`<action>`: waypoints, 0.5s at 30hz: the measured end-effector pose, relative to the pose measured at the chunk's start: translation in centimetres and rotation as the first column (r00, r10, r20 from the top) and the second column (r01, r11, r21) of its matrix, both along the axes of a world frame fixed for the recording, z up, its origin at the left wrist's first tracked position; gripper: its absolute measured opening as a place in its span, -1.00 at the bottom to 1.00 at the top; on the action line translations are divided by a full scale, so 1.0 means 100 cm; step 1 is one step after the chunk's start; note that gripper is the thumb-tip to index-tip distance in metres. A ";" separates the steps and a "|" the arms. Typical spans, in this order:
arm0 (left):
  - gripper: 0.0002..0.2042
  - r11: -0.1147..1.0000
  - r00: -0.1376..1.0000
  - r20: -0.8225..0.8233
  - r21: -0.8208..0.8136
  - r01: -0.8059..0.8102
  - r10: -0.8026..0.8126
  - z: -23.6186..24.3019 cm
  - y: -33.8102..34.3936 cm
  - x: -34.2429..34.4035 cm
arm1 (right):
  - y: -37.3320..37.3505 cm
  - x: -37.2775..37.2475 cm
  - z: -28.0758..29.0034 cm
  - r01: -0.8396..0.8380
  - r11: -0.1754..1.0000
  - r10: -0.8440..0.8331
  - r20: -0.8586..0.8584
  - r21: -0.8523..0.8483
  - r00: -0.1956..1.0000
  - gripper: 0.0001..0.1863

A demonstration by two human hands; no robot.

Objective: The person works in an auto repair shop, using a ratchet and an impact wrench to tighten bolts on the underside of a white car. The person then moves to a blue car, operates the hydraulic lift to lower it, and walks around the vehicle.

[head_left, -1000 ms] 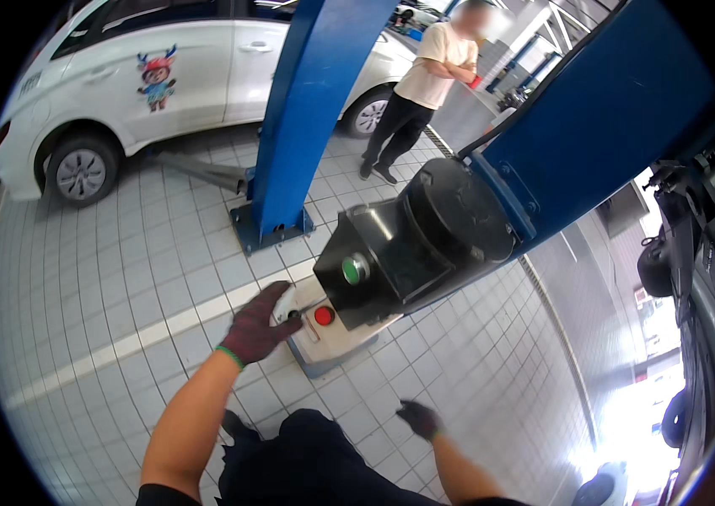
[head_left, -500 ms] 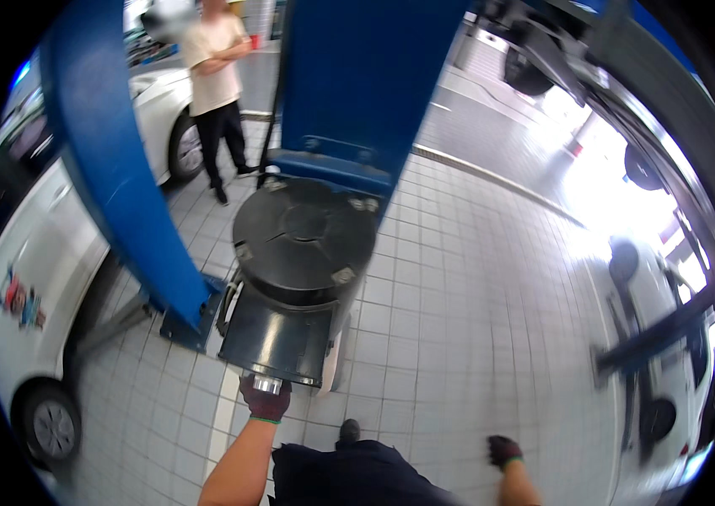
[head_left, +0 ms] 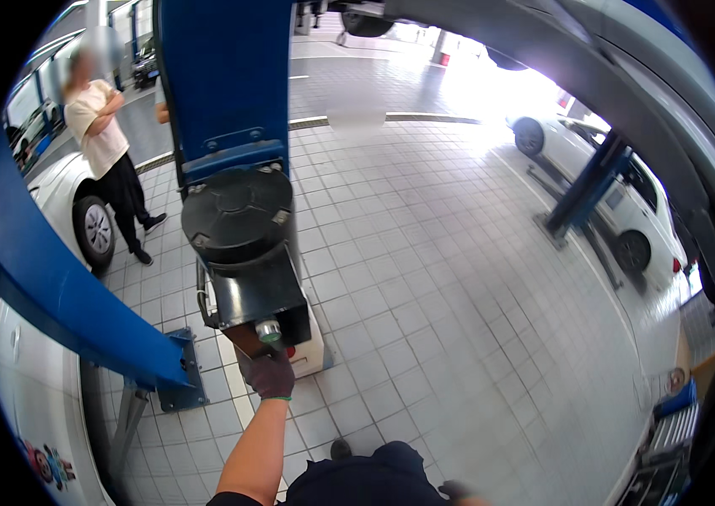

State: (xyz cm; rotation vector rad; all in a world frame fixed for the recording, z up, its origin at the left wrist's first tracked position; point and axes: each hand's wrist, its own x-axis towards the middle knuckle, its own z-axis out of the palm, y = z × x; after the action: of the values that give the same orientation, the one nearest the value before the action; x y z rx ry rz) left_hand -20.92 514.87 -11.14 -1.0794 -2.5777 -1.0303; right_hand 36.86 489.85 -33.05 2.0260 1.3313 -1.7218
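My left hand [head_left: 268,375], in a dark maroon work glove with a green cuff edge, reaches up against the lower front of a dark control box [head_left: 256,291]. A silver, round-ended knob [head_left: 268,331] sticks out just above the hand. Its fingers are mostly hidden under the box, so what they hold cannot be made out. Close by the glove is a small red button-like part [head_left: 291,352]. A black round drum-shaped cover [head_left: 238,215] sits above the box, against a blue lift post [head_left: 224,76]. My right hand [head_left: 456,490], dark-gloved and blurred, hangs low at the bottom edge, apart from everything.
A blue beam [head_left: 79,304] slants down on the left to a floor plate. A person [head_left: 100,126] stands with arms crossed beside a white car [head_left: 62,185]. Raised lift parts [head_left: 543,42] span the upper right. Another white car [head_left: 627,185] stands beyond. White floor tiles [head_left: 425,278] spread between.
The view has swung right, so the post and box sit farther left. My left hand has shifted from around the knob to below it. My right hand has dropped toward the bottom edge.
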 end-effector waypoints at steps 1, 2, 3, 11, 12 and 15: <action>-0.55 0.989 0.999 -0.041 0.143 0.028 -0.023 -0.007 0.002 -0.004 | -0.023 0.005 0.015 -0.011 1.000 0.011 0.081 0.006 0.997 -0.29; -0.52 0.977 0.997 -0.054 0.205 0.065 -0.055 0.009 0.003 0.000 | -0.044 0.012 0.032 -0.034 0.998 0.041 0.136 -0.047 0.990 -0.37; -0.47 0.958 0.994 -0.074 0.272 0.095 -0.078 0.026 0.001 0.003 | -0.061 0.018 0.047 -0.066 0.993 0.084 0.182 -0.100 0.980 -0.45; -0.33 0.984 0.990 0.087 0.153 0.093 -0.107 0.015 0.003 0.027 | -0.192 0.048 0.005 0.297 0.759 -0.430 0.103 0.580 0.897 -0.32; -0.31 0.988 0.987 0.096 0.102 0.117 -0.127 0.015 0.003 0.031 | -0.207 0.034 0.018 0.268 0.764 -0.428 0.151 0.587 0.891 -0.32; -0.36 0.986 0.982 0.100 0.065 0.153 -0.159 0.042 -0.012 0.021 | -0.231 -0.052 0.090 0.454 0.776 -0.548 0.111 0.437 0.829 -0.31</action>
State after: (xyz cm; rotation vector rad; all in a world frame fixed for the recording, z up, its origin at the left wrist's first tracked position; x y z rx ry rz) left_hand -18.79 513.64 -6.96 -1.2622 -2.5593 -1.2203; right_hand 31.66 466.78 -24.04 2.9415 1.1961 -1.3809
